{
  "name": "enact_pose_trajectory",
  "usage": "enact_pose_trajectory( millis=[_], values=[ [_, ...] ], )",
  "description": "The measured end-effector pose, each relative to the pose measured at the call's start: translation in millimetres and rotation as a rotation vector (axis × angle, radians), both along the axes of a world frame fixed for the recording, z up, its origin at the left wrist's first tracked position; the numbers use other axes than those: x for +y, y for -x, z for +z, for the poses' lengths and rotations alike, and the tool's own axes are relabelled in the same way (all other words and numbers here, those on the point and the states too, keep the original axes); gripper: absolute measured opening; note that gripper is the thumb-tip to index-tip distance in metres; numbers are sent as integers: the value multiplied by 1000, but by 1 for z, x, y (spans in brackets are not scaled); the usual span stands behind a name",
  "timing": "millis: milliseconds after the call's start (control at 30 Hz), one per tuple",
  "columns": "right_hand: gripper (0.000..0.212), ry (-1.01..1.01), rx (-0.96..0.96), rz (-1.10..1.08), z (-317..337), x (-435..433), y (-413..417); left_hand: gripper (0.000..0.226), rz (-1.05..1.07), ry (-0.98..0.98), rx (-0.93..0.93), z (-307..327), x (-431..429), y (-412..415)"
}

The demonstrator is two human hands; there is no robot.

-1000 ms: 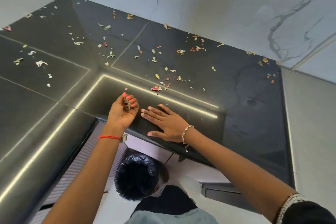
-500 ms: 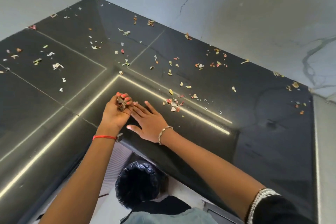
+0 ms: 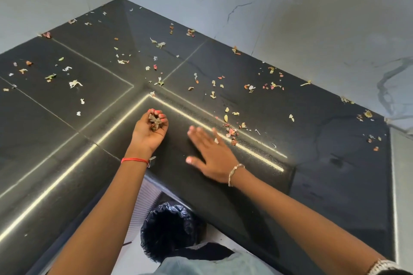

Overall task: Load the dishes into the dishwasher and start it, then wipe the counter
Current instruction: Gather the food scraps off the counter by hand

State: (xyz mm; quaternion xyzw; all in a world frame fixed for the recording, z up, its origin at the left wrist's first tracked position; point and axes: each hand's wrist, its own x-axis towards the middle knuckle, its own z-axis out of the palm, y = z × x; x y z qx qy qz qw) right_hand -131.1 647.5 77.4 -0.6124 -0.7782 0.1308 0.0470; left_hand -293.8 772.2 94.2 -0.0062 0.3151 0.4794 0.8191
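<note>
Counter: black polished stone counter (image 3: 335,185), L-shaped, under both hands and running far beyond them; one of it.
Walls: white veined marble walls (image 3: 312,18), well beyond the fingertips; two meeting in a corner.
Bin: black-lined round bin (image 3: 169,230), on the floor below and between the wrists; one.
Right hand (image 3: 212,154): released, fingers straight and flat over the counter, motion-blurred; holding nothing.
Left hand (image 3: 149,131): palm up, fingers curled, grasping a clump of dry scraps (image 3: 154,121).
Change: half a second ago right fingertips touching the cupped left hand; now swung away to the right, tips just beside a small heap of scraps (image 3: 231,134). Left hand cupped as before.
Meaning: probably one sweep delivered and another beginning; counter clearing under way, far from finished. No dishwasher or dishes in view.
Loose litter: pale, pink and green petal-like bits (image 3: 75,83), scattered beyond and to both sides of the hands; dozens, too many to count.
Wrists: one red thread band (image 3: 134,160) on the left, one silver chain bracelet (image 3: 234,172) on the right.
Hands counted: two.
</note>
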Motion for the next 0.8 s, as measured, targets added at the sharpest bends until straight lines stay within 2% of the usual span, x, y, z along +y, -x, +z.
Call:
enact_pose_trajectory(
  millis=[100,167,300,400,533,633,700,800],
  values=[
    [69,6,-44,175,-11,-20,14,28,-24,7,-16,-1,3,-8],
    [65,4,-64,179,-14,-22,13,28,-33,16,-14,-1,3,-12],
    [68,7,-98,29,-9,-7,-22,27,-45,20,-17,-3,1,-21],
    [80,-37,-122,-109,-4,4,-59,28,-58,25,-32,-4,0,-26],
    [87,-56,38,-498,-7,2,-96,28,-82,24,-25,-3,0,-35],
    [105,13,-7,-694,-15,4,-91,28,-90,22,-7,-3,2,-43],
    [104,1,14,-706,-16,18,-80,28,-95,21,3,-3,3,-49],
    [88,4,64,-555,-13,47,-69,27,-105,18,18,-4,4,-55]
  ],
)
